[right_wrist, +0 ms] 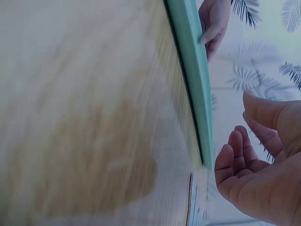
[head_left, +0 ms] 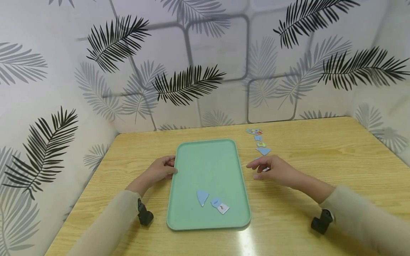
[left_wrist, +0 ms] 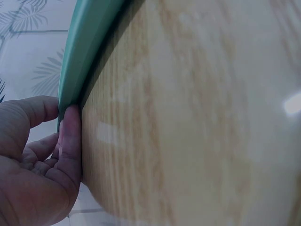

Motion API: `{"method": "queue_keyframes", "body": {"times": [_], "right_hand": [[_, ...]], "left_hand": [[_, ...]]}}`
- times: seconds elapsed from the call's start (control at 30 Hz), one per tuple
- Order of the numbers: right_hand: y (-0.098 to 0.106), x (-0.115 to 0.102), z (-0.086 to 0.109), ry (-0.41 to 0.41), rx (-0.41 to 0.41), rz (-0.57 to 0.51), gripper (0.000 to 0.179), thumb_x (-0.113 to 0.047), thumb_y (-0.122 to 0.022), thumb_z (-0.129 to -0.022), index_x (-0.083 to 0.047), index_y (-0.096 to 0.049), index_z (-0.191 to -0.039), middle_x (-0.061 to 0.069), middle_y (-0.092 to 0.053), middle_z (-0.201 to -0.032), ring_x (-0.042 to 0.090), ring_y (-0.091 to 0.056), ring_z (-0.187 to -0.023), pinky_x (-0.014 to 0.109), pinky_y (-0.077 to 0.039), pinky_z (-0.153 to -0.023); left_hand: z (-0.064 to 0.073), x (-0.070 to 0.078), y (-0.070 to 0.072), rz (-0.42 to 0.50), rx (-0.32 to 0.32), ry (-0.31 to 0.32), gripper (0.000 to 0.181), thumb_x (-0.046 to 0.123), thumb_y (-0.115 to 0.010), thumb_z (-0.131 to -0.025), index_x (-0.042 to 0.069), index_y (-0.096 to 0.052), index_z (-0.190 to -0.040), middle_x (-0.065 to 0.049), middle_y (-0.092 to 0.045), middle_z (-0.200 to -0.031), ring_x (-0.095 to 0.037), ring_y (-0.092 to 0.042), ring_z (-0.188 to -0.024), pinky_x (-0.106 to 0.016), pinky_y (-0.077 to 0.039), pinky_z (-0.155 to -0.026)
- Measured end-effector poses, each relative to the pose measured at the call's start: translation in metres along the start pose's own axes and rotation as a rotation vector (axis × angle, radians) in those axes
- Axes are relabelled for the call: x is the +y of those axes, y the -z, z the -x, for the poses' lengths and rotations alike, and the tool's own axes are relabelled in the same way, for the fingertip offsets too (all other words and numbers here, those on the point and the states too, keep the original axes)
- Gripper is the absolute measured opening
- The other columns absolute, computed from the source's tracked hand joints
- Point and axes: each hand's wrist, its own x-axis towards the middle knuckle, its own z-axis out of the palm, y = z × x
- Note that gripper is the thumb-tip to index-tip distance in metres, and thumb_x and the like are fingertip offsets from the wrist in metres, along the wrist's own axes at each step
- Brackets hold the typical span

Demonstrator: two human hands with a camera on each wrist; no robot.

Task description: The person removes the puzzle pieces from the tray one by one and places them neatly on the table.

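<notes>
A green tray (head_left: 208,167) lies on the wooden table. My left hand (head_left: 163,168) grips its left edge, the thumb at the rim; in the left wrist view the fingers (left_wrist: 70,136) sit under that rim. Inside the tray are a blue triangular piece (head_left: 202,197) and, to its right, a blue-and-white piece (head_left: 220,205). To the right of the tray, my right hand (head_left: 277,171) hovers apart from it, fingers loosely bent and holding nothing. Just beyond that hand, a blue triangle (head_left: 263,151) lies on the table, and other small pieces are partly hidden behind the fingers.
Past the blue triangle, a line of small flat pieces runs toward the wall: a green-and-yellow one (head_left: 261,144), a blue one (head_left: 258,138) and a multicoloured one (head_left: 254,131). The wooden table (head_left: 320,153) meets a leaf-patterned wall (head_left: 217,103) at the back.
</notes>
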Motion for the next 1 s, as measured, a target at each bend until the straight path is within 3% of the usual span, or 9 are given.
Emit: {"method": "queue_keyframes", "body": {"times": [0.23, 0.5, 1.0], "right_hand": [[-0.023, -0.016, 0.002, -0.014, -0.004, -0.045, 0.04, -0.009, -0.075, -0.085, 0.002, -0.065, -0.121, 0.017, -0.061, -0.11, 0.024, -0.054, -0.092, 0.029, -0.051, -0.078], [-0.047, -0.028, 0.005, 0.004, -0.033, -0.126, 0.046, -0.008, -0.074, -0.085, 0.006, -0.059, -0.126, 0.02, -0.059, -0.113, 0.027, -0.054, -0.096, 0.028, -0.051, -0.076], [-0.086, -0.04, 0.002, 0.005, -0.091, -0.084, 0.045, -0.01, -0.077, -0.083, 0.002, -0.061, -0.124, 0.011, -0.059, -0.107, 0.027, -0.057, -0.095, 0.035, -0.05, -0.082]], "left_hand": [[-0.001, -0.001, 0.0, -0.003, -0.006, -0.005, 0.059, 0.004, -0.061, -0.093, 0.0, -0.038, -0.147, -0.013, -0.05, -0.11, -0.023, -0.052, -0.099, -0.036, -0.054, -0.081], [-0.004, -0.003, 0.001, -0.003, -0.013, -0.014, 0.059, 0.004, -0.061, -0.093, 0.0, -0.038, -0.147, -0.013, -0.05, -0.111, -0.024, -0.052, -0.1, -0.036, -0.054, -0.082], [-0.004, -0.004, 0.001, -0.003, -0.002, -0.004, 0.059, 0.004, -0.062, -0.093, 0.001, -0.038, -0.147, -0.013, -0.05, -0.111, -0.023, -0.052, -0.099, -0.036, -0.054, -0.081]]}}
